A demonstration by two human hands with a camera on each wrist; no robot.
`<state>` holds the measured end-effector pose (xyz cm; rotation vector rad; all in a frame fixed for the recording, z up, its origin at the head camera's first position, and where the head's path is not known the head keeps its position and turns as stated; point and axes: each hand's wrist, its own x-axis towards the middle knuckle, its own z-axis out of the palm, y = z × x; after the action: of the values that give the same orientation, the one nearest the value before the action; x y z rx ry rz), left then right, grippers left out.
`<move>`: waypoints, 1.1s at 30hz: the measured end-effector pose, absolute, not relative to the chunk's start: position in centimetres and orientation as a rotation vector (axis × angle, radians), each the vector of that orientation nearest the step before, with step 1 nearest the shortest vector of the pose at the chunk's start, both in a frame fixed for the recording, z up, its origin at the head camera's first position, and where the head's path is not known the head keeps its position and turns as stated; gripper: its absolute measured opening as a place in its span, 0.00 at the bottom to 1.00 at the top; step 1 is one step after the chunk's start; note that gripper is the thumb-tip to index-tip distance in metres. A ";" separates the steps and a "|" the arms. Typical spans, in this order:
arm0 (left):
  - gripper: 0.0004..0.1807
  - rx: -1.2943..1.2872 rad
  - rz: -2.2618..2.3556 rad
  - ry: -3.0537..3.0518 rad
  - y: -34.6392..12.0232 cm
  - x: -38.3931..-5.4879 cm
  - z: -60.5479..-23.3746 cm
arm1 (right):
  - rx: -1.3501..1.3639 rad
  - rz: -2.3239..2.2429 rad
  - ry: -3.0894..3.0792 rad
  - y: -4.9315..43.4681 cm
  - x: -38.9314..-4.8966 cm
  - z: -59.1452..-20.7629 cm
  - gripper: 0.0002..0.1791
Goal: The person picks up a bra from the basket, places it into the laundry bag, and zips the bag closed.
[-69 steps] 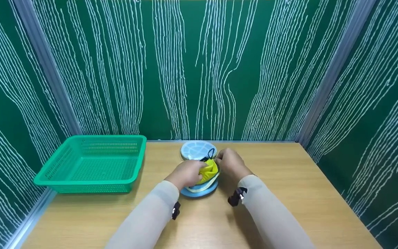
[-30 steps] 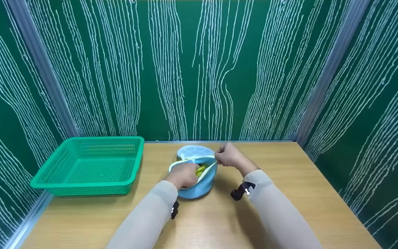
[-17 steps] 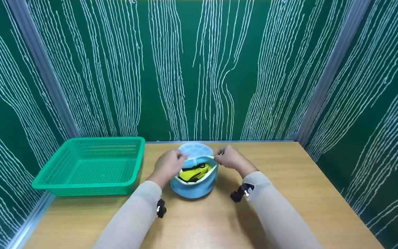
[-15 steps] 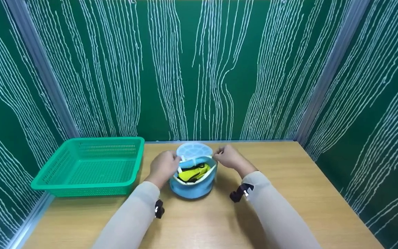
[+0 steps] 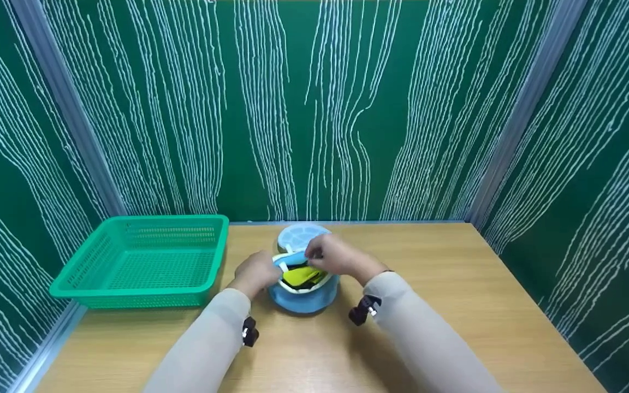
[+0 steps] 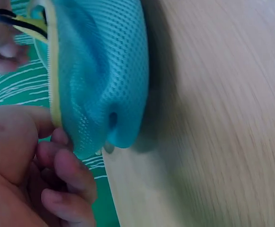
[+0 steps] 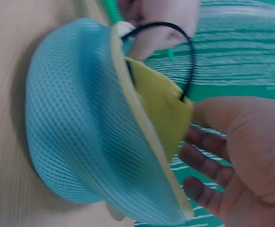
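A round blue mesh zip bag (image 5: 303, 299) with a pale yellow zip edge stands on the table, its lid (image 5: 299, 236) folded back behind it. Inside lies a yellow cloth piece (image 5: 299, 276) with black trim. Its black cord loop (image 7: 192, 61) sticks out past the zip edge in the right wrist view. My left hand (image 5: 257, 271) pinches the bag's zip edge, thumb against fingers, as the left wrist view shows. Over the bag's mouth, my right hand (image 5: 339, 255) pinches the edge of the yellow cloth piece between thumb and fingers; the fingertips are partly hidden.
A green plastic basket (image 5: 145, 298) with slotted walls stands to the left on the wooden table (image 5: 429, 305). Green panels (image 5: 445, 109) with white wavy lines enclose the back and sides.
The yellow cloth piece went down into the bag. My left hand left it and took the bag's left rim. My right hand moved from the right rim leftward over the opening.
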<state>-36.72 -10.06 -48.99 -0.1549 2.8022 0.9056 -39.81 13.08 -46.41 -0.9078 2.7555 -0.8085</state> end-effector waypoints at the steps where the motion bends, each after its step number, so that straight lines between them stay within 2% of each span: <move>1: 0.09 -0.157 0.933 2.778 -10.0 -36.5 -48.8 | -0.926 -0.768 2.734 12.7 -39.7 -46.6 0.11; 6: 0.07 -0.150 1.026 2.666 -10.1 -36.4 -48.8 | -0.900 -0.578 2.680 11.4 -39.7 -47.8 0.12; 10: 0.02 -0.034 1.074 2.606 -10.3 -36.4 -49.0 | -0.859 -0.494 2.692 10.9 -39.8 -48.6 0.12; 16: 0.19 0.204 1.098 2.549 -10.5 -36.2 -47.8 | -0.823 -0.506 2.689 10.8 -39.9 -48.8 0.12; 22: 0.23 0.316 1.251 2.525 -10.6 -36.1 -46.0 | -0.731 -0.522 2.667 10.8 -40.2 -48.6 0.08; 27: 0.21 0.254 1.462 2.449 -11.3 -36.2 -45.4 | -0.759 -0.472 2.702 10.7 -40.7 -49.0 0.12; 33: 0.17 0.126 1.579 2.433 -12.1 -36.1 -45.6 | -0.721 -0.437 2.689 10.5 -40.8 -48.8 0.12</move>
<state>-36.11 -12.13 -45.55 0.1256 2.4332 1.5791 -40.79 10.46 -48.79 -0.7215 2.6894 -0.4366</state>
